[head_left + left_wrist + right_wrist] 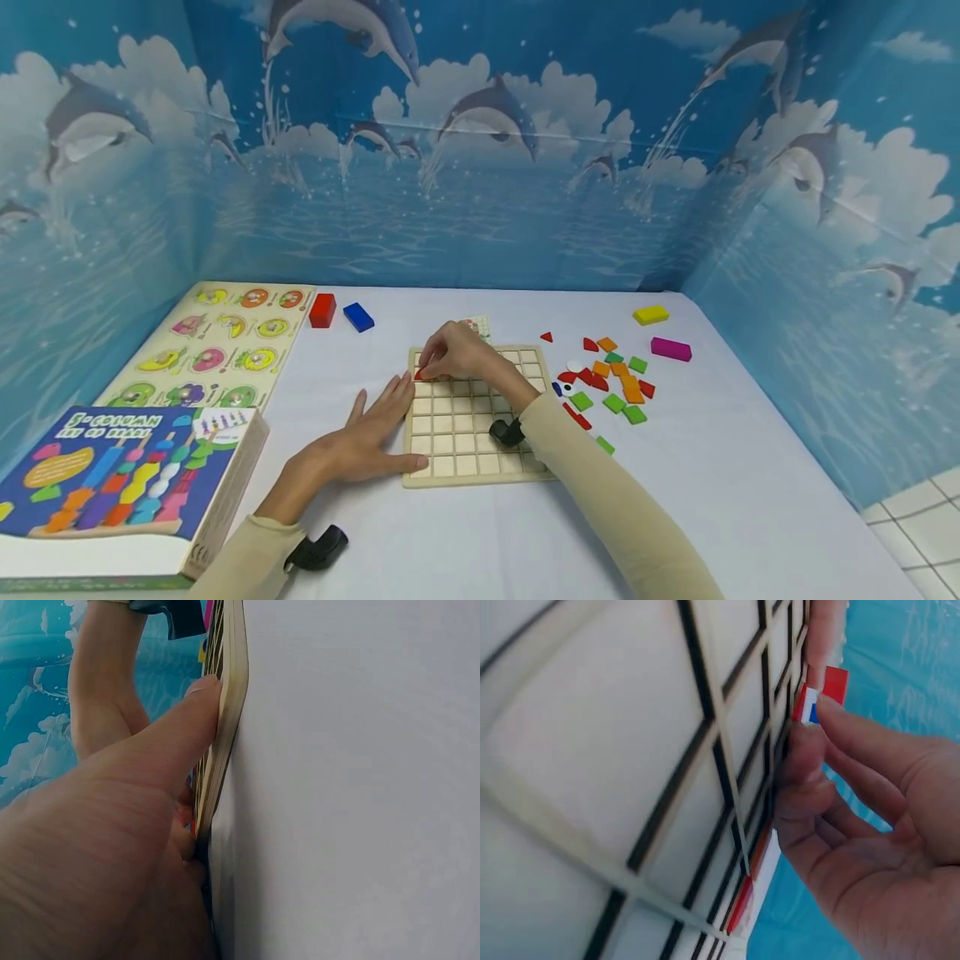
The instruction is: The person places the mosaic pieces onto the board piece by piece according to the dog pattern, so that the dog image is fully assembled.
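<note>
A wooden grid board (480,433) lies in the middle of the white table. My left hand (390,417) lies flat beside it, fingers straight, and the thumb (187,727) presses against the board's left edge (229,712). My right hand (431,367) reaches across to the board's far left corner. There its fingertips (810,742) pinch a small red piece (834,684) over the grid cells (630,750). In the head view the red piece (420,375) just shows under the fingers.
Several loose coloured pieces (611,383) lie right of the board, with a yellow block (650,314) and a magenta block (671,348) beyond. Red (322,310) and blue (358,317) blocks sit far left. A peg puzzle (217,342) and a toy box (120,483) fill the left side.
</note>
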The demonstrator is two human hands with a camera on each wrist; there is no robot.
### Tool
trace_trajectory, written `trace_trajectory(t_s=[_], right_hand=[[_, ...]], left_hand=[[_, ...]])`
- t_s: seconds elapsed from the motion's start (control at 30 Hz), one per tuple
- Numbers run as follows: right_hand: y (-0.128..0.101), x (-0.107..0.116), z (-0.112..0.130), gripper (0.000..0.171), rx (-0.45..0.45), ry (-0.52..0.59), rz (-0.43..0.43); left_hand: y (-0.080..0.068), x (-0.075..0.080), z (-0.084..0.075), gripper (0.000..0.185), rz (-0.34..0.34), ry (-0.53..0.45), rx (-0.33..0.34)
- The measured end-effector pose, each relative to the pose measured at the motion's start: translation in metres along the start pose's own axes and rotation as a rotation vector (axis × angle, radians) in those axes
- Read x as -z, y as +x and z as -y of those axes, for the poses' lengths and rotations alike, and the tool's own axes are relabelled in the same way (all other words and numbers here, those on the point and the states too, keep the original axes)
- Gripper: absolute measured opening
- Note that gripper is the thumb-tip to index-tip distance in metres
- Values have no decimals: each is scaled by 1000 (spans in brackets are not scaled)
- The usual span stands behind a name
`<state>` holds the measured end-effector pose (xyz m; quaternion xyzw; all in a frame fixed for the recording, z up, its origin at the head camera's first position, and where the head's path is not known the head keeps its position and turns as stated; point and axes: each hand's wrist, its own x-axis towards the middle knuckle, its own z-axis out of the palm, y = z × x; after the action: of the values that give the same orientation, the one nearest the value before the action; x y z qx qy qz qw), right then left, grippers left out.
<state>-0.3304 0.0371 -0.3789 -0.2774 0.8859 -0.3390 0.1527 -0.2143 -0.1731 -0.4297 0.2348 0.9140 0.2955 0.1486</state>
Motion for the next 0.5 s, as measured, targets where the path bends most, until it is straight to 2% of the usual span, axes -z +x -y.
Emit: trace_trajectory(t_s=[0.2,0.33,0.5], right_hand=[[-10,11,-2,18,123,-25,71],[-26,29,-13,23,178,21,56],[-58,58,-43,24,191,59,4]], left_hand=[[0,1,2,122,-6,3,6],[1,-1,3,123,-5,1,20],[2,-4,3,123,-18,17,31]])
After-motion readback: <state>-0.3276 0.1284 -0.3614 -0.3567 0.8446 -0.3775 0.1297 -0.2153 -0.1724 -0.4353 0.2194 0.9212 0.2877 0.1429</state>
